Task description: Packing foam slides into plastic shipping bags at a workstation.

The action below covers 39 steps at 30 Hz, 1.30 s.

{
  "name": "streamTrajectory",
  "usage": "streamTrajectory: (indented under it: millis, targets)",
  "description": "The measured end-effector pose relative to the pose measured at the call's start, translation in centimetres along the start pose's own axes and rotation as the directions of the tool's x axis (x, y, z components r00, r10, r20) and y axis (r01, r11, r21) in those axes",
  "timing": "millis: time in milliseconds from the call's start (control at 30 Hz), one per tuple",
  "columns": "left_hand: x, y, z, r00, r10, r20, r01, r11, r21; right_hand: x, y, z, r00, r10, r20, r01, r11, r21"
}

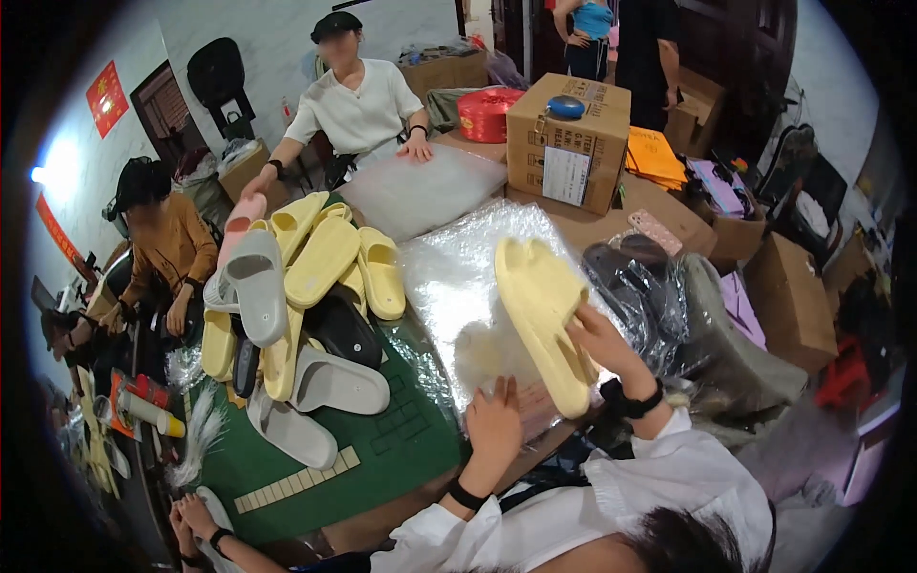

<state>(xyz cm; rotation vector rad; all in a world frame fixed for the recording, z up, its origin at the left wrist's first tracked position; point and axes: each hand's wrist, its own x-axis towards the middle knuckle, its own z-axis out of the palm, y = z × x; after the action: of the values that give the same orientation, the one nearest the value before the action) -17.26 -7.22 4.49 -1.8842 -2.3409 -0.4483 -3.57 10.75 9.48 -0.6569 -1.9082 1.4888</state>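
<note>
A pair of pale yellow slippers (537, 320), pressed together, is tilted upright in my right hand (607, 339), whose fingers close around its side. Below it, my left hand (495, 420) rests on the stack of clear plastic bags (444, 277), fingers stretched out over the film. Just left of the stack, a loose heap of yellow slippers (325, 258), grey slippers (342, 380), black slippers (344, 327) and pink ones lies on the green mat (401, 458). A dark pair in clear plastic (626, 286) sits to the right of my right hand.
Opposite, a person in white reaches into the heap, the other hand on more plastic bags (420, 191). A cardboard box (568, 143) with a blue tape roll (565, 107) stands far right of them, beside red twine (487, 113). At lower left, another person's hands hold a grey slipper (215, 520).
</note>
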Motion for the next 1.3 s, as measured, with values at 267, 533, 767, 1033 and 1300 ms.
streamTrajectory:
  millis: [267,533,767,1033,1300]
  targets:
    - [0.5,-2.1,-3.1,0.973,-0.043,-0.227,-0.071,0.880,-0.470,-6.0,-6.0,-3.5,0.634,-0.017,0.774,-0.296,0.918,0.263]
    - [1.5,-2.7,-3.6,0.869,-0.194,-0.456,-0.072,0.861,-0.503,-7.3,-4.8,-2.8,0.623,-0.087,0.778,-0.044,0.988,0.146]
    - [1.7,-2.8,-2.1,0.813,-0.313,-0.492,0.145,0.926,-0.349,-7.1,-6.0,-1.8,0.742,0.194,0.641,0.102,0.914,-0.394]
    - [1.2,-0.6,-6.2,0.815,-0.418,-0.401,0.104,0.787,-0.609,-6.6,-6.0,-1.0,0.876,0.047,0.481,0.235,0.829,-0.508]
    - [0.5,2.0,-7.6,0.945,-0.103,-0.312,-0.041,0.905,-0.423,-6.7,-5.7,1.3,0.908,-0.112,0.403,0.352,0.724,-0.593]
